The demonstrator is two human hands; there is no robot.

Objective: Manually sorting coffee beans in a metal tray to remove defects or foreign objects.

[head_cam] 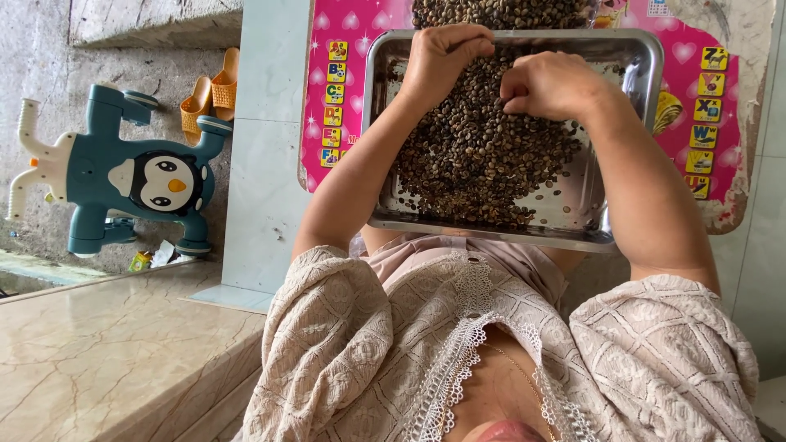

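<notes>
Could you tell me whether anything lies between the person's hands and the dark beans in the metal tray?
Nothing visible does. The left hand and the right hand both rest, curled, directly on the heap of dark brown beans in the shallow rectangular steel tray, with no lid or cover over it.

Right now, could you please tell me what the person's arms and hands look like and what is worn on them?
Both forearms are bare, with no gloves, rings or watch visible on the left hand or the right hand. Short, loose sleeves of beige openwork lace fabric cover the upper arms, with white lace trim down the front.
</notes>
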